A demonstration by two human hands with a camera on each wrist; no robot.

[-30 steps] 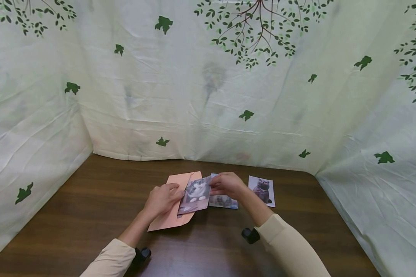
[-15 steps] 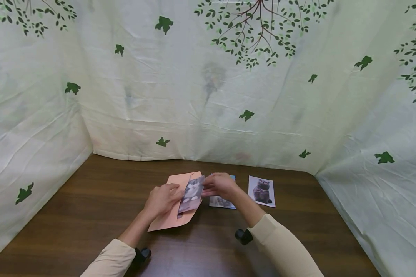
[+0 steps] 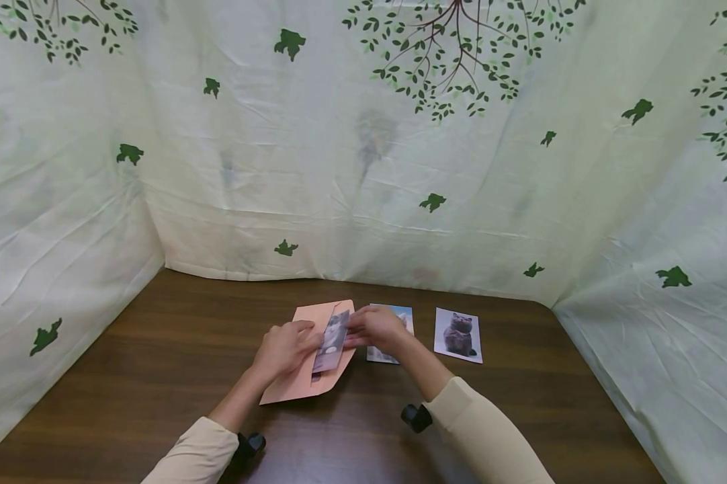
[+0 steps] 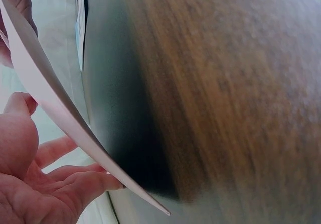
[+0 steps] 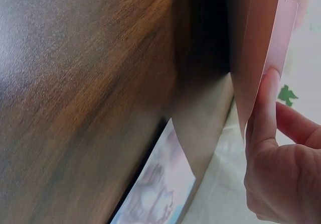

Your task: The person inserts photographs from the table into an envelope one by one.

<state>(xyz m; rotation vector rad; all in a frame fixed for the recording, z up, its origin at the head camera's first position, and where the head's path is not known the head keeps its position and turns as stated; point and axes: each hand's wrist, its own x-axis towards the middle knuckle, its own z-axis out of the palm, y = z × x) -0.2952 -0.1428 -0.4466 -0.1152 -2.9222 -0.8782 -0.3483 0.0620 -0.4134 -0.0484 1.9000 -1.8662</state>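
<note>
My left hand (image 3: 285,346) grips a peach-coloured envelope (image 3: 287,390) by its left part, tilted above the table. In the left wrist view that hand (image 4: 55,189) has the thumb on one face and fingers on the other. A cat photo (image 3: 330,343) stands partly inside the envelope's opening, its left part hidden. At its right edge my right hand (image 3: 375,327) pinches the photo. The right wrist view shows the fingertips of this hand (image 5: 281,169) at the photo's pale edge (image 5: 282,38), right beside the envelope (image 5: 253,48).
Another photo (image 3: 403,316) with blue in it lies on the brown table (image 3: 176,356), partly covered by my right hand. Farther right lies a photo of a dark grey cat (image 3: 459,334). Behind the table hangs a pale cloth (image 3: 315,168) printed with leaves.
My right hand has moved left, sliding the cat photo deeper into the envelope. More of the photo underneath shows on the table. The left hand and envelope have stayed nearly still.
</note>
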